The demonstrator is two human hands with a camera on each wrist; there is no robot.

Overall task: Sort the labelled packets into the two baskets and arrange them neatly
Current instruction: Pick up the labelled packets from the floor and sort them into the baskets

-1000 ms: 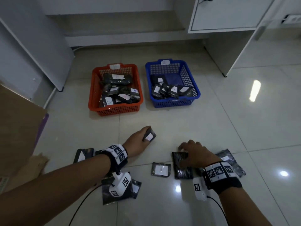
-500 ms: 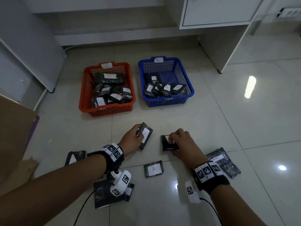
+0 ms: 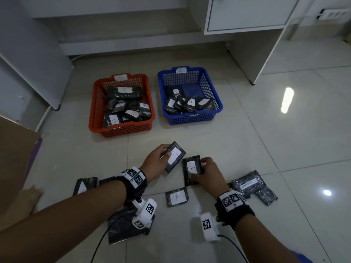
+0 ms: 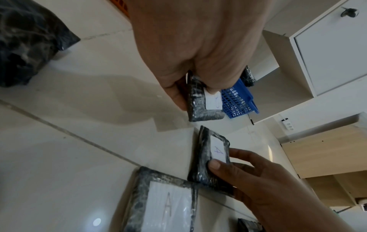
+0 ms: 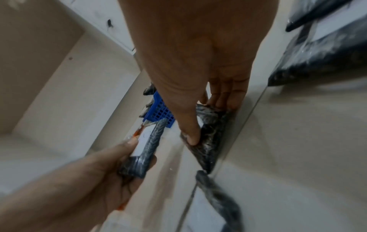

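We see the left hand (image 3: pixel 154 161) gripping a black packet labelled B (image 3: pixel 174 156), thumb on the label face and fingers behind, lifted off the floor (image 3: pixel 247 149) just in front of the red basket (image 3: pixel 121 130). The right hand (image 3: pixel 208 175) pinches a black packet labelled A (image 3: pixel 191 168) between thumb and fingers; it sits just right of the B packet, in front of and between the red basket and the blue basket (image 3: pixel 191 118). From the right wrist view one edge of the A packet looks to touch the floor, the rest tilted up. Blue basket sits right beside the red basket; each carries a white tag on its far rim and holds black labelled packets, several in the red one reading B. Nearer to us than the red basket, still on the floor: another A-labelled packet (image 3: pixel 177 196), a packet near the left wrist (image 3: pixel 83 186), a dark bag under the left wrist camera (image 3: pixel 121 228), and a larger bag labelled COMPLETED (image 3: pixel 250 184) off to the right.
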